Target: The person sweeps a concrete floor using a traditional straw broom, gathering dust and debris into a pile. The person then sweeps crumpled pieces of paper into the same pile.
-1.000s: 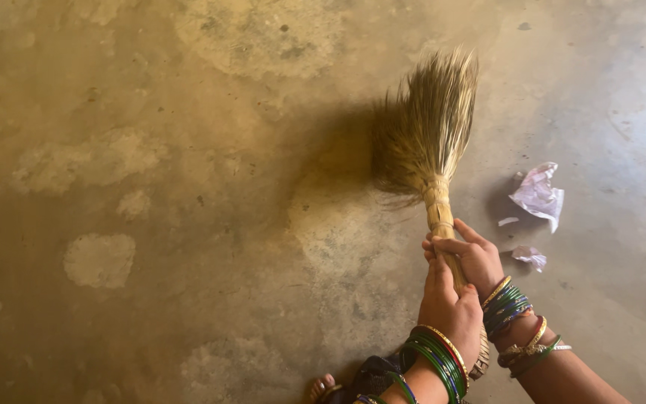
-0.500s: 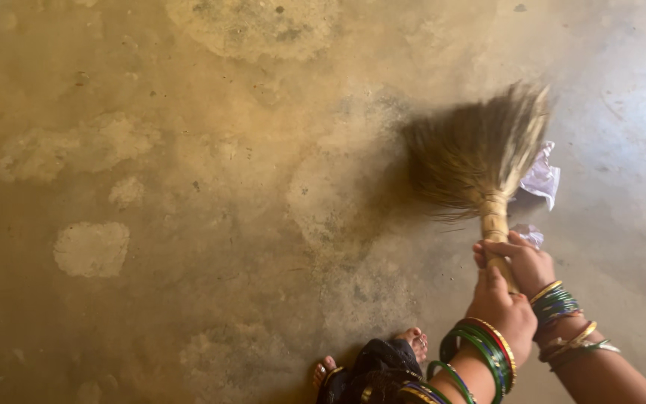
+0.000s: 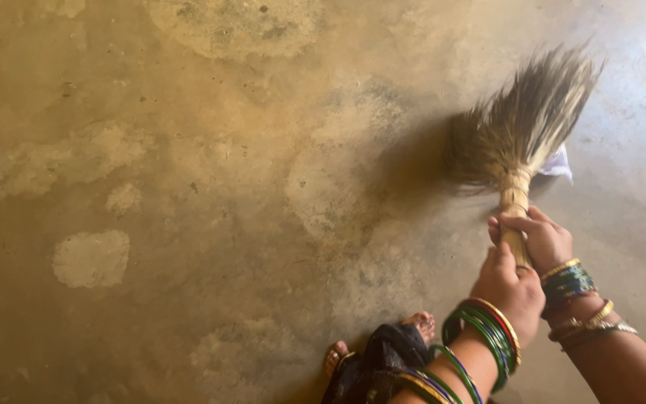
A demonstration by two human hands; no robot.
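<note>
Broom (image 3: 521,131) work has carried the grass head to the right since a second ago; it now lies over the scraps, so of two crumpled papers only one white corner (image 3: 560,163) shows beside the bristles, which suggests the litter is being pushed along the floor (image 3: 188,187). One broom, two hands: the right hand (image 3: 543,239) clenches the bound handle higher up, the left hand (image 3: 510,288) grips just below it. Two bare feet (image 3: 383,348) stand beneath.

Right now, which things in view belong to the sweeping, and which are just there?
In use:
grass broom
left hand and right hand, both gripping its handle
crumpled paper under the bristles

Just there:
stained concrete floor
bangles
sandalled feet
</note>
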